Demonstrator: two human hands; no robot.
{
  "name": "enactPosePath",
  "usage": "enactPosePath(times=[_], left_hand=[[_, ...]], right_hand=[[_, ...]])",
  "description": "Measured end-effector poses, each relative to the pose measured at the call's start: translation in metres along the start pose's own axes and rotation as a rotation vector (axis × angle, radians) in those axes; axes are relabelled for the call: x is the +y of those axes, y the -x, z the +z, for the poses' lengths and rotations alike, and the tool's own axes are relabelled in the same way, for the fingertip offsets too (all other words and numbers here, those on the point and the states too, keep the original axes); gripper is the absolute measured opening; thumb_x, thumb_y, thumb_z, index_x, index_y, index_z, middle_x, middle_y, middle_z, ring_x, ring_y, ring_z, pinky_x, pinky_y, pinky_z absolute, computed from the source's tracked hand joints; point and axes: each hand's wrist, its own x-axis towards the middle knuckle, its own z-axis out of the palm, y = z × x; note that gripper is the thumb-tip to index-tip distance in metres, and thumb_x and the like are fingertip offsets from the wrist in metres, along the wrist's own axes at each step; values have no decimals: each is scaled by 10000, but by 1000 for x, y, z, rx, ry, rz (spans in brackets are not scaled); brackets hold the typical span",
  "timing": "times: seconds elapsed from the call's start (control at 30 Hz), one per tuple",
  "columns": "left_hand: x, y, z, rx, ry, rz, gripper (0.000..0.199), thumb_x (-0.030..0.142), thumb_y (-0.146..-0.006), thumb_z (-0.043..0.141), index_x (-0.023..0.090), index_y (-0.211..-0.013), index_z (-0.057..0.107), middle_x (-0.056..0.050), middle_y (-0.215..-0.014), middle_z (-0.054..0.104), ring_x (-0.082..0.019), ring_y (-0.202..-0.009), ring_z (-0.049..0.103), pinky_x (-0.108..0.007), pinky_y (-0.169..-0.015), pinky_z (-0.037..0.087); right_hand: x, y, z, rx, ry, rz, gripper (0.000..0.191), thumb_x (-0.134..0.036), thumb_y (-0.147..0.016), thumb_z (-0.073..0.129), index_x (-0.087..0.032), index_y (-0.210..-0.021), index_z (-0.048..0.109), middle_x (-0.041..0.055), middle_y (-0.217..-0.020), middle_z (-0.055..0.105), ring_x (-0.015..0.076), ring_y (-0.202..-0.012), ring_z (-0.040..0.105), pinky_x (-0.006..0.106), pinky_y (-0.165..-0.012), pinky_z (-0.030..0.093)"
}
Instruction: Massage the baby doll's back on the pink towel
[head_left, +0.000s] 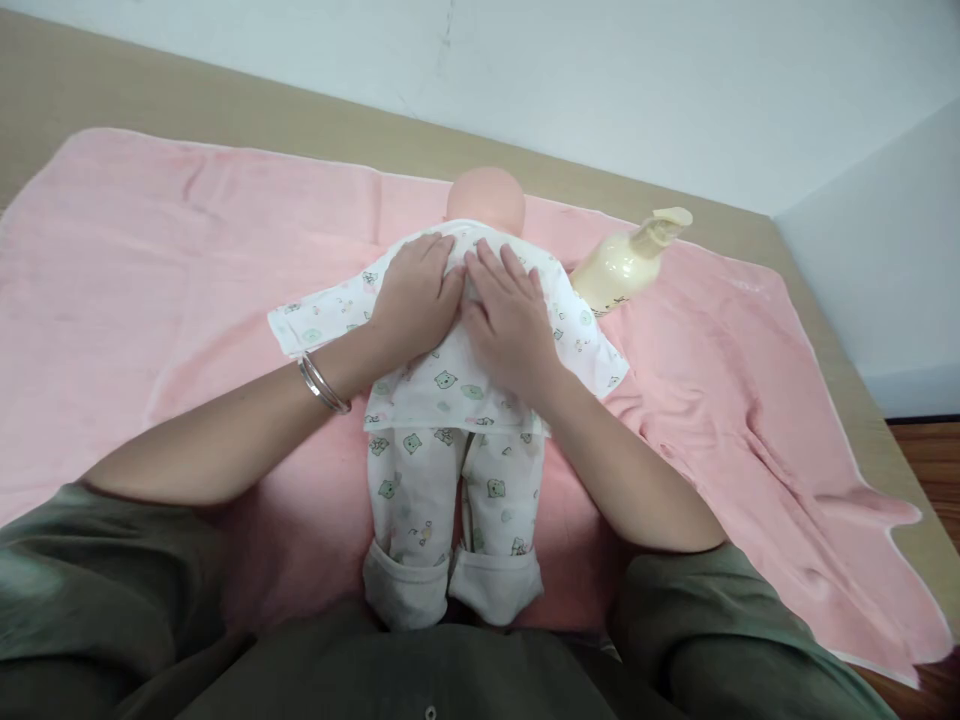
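Note:
A baby doll (486, 198) lies face down, its bald head away from me. It wears a white long-sleeved top (442, 385) printed with small green bears, and matching trousers (416, 490) with turned-up cuffs near my body. My left hand (421, 290) rests flat on the left side of the doll's upper back, fingers stretched toward its neck. Beside it, my right hand (511, 315) lies flat on the right side of the back, fingers slightly spread. The thumbs are close together over the middle. Neither hand grips anything.
A pink blanket (187, 230) with a pale edge covers most of the wooden table (285, 125). To the doll's right, a cream pump bottle (616, 272) lies tilted on the blanket. A white wall (562, 80) runs behind the table.

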Motion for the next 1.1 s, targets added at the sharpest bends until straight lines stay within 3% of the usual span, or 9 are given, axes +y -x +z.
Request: enactPosePath(times=[0.07, 0.2, 0.3, 0.43, 0.6, 0.73, 0.87, 1.0, 1.1], left_hand=[[17, 15, -4, -29, -35, 2, 716, 506, -1068, 276, 11, -1561, 434, -243, -1664, 421, -396, -1600, 335, -618, -1368, 213], [32, 30, -11, -109, 63, 62, 615, 480, -1097, 345, 152, -1615, 388, -136, -1748, 317, -311, -1662, 222, -577, -1386, 152], [11, 14, -5, -62, 138, 35, 626, 537, -1092, 339, 167, -1586, 444, -133, -1713, 394, -299, -1638, 297, -528, -1388, 193], [-18, -13, 8, 29, 100, -30, 782, 660, -1035, 228, 109, -1505, 525, -167, -1612, 533, -327, -1551, 442, -529, -1361, 297], [-5, -6, 5, 16, 24, -67, 915, 677, -1002, 70, 42, -1485, 517, -200, -1578, 557, -335, -1530, 461, -538, -1360, 300], [16, 17, -2, 16, 10, 3, 711, 524, -1075, 186, 64, -1534, 475, -203, -1652, 465, -331, -1604, 357, -557, -1384, 237], [27, 32, -3, -1, -2, 77, 589, 370, -1058, 355, 91, -1569, 441, -190, -1698, 399, -330, -1628, 312, -583, -1375, 216], [22, 24, -4, -45, 15, 40, 621, 315, -1016, 424, 74, -1588, 432, -194, -1712, 369, -338, -1638, 285, -568, -1380, 201], [7, 9, -4, -52, 60, 6, 637, 366, -1005, 471, 85, -1577, 462, -188, -1685, 422, -349, -1626, 311, -556, -1383, 205]], right_hand=[[16, -17, -4, 0, -42, 76, 634, -246, -1027, 345, -155, -1654, 379, 78, -1772, 300, 295, -1677, 225, 629, -1378, 133], [31, -32, -7, 36, -49, 131, 616, -296, -1055, 344, -112, -1641, 381, 143, -1757, 322, 307, -1662, 270, 614, -1368, 166], [18, -18, -4, 59, 14, 129, 613, -301, -1063, 341, -85, -1635, 386, 177, -1742, 345, 351, -1657, 272, 640, -1359, 188], [-14, 15, 4, 53, 141, 22, 656, -275, -1049, 378, 0, -1644, 350, 237, -1755, 275, 399, -1666, 213, 575, -1383, 194], [-24, 26, 8, 46, 169, -107, 665, -242, -1025, 359, 11, -1640, 361, 195, -1753, 311, 371, -1672, 211, 551, -1400, 168], [6, -2, 4, 20, 59, -70, 678, -210, -986, 346, -66, -1648, 373, 104, -1771, 297, 260, -1680, 221, 525, -1406, 157], [32, -26, -2, 37, -21, 20, 657, -301, -1020, 354, -112, -1648, 369, 101, -1767, 305, 262, -1671, 252, 548, -1389, 188], [26, -21, -3, 51, 18, 84, 667, -312, -1047, 342, -20, -1647, 339, 171, -1747, 334, 319, -1662, 266, 558, -1384, 191], [5, 0, 0, 102, 96, 108, 650, -307, -1057, 340, 37, -1606, 395, 243, -1695, 405, 378, -1628, 334, 569, -1347, 310]])
